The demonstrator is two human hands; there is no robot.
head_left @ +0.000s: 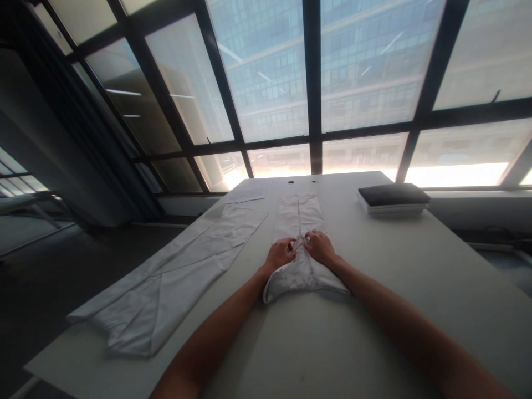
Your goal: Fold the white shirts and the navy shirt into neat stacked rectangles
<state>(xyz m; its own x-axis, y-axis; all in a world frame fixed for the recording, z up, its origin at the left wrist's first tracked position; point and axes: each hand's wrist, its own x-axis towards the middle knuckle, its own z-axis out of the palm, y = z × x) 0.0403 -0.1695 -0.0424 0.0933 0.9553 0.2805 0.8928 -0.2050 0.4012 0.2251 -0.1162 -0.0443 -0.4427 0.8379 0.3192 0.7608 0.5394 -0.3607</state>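
Observation:
In front of me a white garment (pixel 297 277) lies on the white table, laid in a narrow strip with a seam or opening running down its middle. Its near end is bunched and rounded. My left hand (pixel 283 252) pinches the cloth at the left of the middle line. Just across from it, my right hand (pixel 318 245) has its fingers closed on the cloth at the right side. The fingertips of both hands nearly meet over the middle line, and the exact bit of cloth between them is partly hidden.
A second white garment (pixel 183 271) is spread flat along the table's left edge, with paper-like white sheets (pixel 247 192) beyond it. On the right stands a folded stack (pixel 393 199), dark on top and white below. Large windows (pixel 266 66) rise behind the table (pixel 394 266).

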